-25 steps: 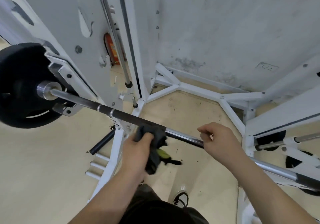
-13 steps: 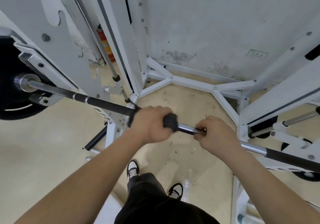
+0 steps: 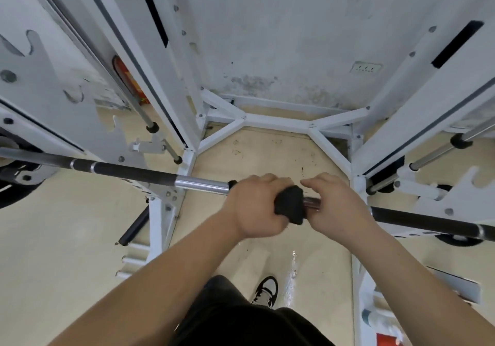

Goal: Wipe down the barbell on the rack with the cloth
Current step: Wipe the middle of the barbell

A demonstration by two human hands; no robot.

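Observation:
The barbell (image 3: 198, 183) lies across the white rack, running from the left edge down to the right, with dark knurled stretches and bright chrome bands. My left hand (image 3: 254, 207) grips a dark cloth (image 3: 290, 207) wrapped round the bar at its middle. Right beside it my right hand (image 3: 337, 206) curls over the bare bar, almost touching the cloth. A short chrome piece of bar shows between the two hands. Most of the cloth is hidden under my left palm.
White rack uprights (image 3: 166, 77) stand left and right, joined by a floor brace (image 3: 278, 124) at the back wall. A black weight plate (image 3: 10, 193) sits at the bar's left end. Storage pegs (image 3: 134, 254) jut out low on the left. My shoe (image 3: 265, 290) is below the bar.
My left hand has slid the cloth rightward along the bar until it nearly meets my right hand. A chrome band left of the cloth is now uncovered. The view has shifted right.

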